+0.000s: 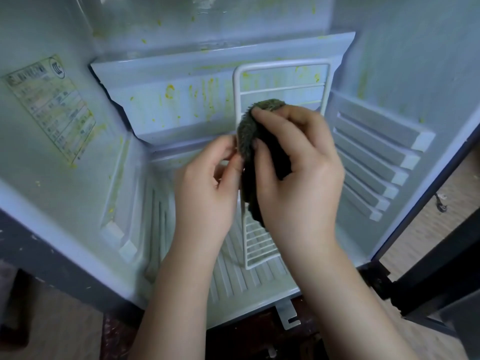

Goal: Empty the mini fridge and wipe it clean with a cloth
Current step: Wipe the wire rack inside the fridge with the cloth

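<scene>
Mid-frame, the left hand (207, 183) pinches the edge of the dark, nubby cloth (255, 126) while the right hand (298, 172) grips its bunched bulk, close together over the thin white wire rack (259, 245) propped inside the mini fridge (59, 198). A hasty swipe could likely knock that rack or smear the yellow splatter (170, 90) across the smooth back ledge (145, 110).

Looks like a home rm: small stained fridge (181, 107) open, set low by wood-look plank floor (431, 224).

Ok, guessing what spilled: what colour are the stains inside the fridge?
Yellow-green stains, head view.
</scene>
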The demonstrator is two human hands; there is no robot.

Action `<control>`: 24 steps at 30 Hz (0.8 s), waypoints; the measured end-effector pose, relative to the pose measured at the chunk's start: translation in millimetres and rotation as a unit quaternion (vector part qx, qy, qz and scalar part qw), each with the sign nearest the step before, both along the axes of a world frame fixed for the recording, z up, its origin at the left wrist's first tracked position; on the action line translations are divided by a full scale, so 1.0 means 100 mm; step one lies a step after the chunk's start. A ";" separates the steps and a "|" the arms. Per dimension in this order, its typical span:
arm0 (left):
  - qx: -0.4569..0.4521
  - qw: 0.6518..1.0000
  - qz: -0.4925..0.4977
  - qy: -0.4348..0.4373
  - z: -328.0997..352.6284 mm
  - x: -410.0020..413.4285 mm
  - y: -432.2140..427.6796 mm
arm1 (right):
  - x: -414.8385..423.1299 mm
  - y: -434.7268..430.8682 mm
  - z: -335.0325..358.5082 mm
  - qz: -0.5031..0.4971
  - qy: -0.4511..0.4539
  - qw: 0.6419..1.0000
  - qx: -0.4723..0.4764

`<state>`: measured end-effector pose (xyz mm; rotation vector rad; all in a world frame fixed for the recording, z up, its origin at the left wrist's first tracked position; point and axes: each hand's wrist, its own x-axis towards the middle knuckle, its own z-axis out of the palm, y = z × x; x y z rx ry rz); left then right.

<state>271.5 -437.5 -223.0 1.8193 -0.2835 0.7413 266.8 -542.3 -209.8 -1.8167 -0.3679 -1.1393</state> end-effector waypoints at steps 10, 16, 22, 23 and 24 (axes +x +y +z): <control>0.029 0.999 -0.020 -0.022 -0.01 -0.01 -0.04 | 0.02 -0.08 0.06 -0.065 -0.029 0.997 0.016; -0.011 0.999 -0.033 -0.011 0.02 -0.04 -0.10 | 0.14 -0.35 0.08 -0.091 0.018 0.991 0.092; 0.010 0.999 -0.023 -0.029 -0.01 0.00 -0.09 | -0.04 -0.03 0.11 -0.043 -0.042 0.998 0.027; 0.012 0.999 -0.021 -0.026 -0.01 0.00 -0.09 | -0.02 -0.06 0.11 -0.048 -0.043 0.998 0.016; 0.015 0.999 -0.019 -0.022 -0.01 -0.01 -0.08 | 0.01 -0.11 0.11 -0.058 -0.037 0.998 0.011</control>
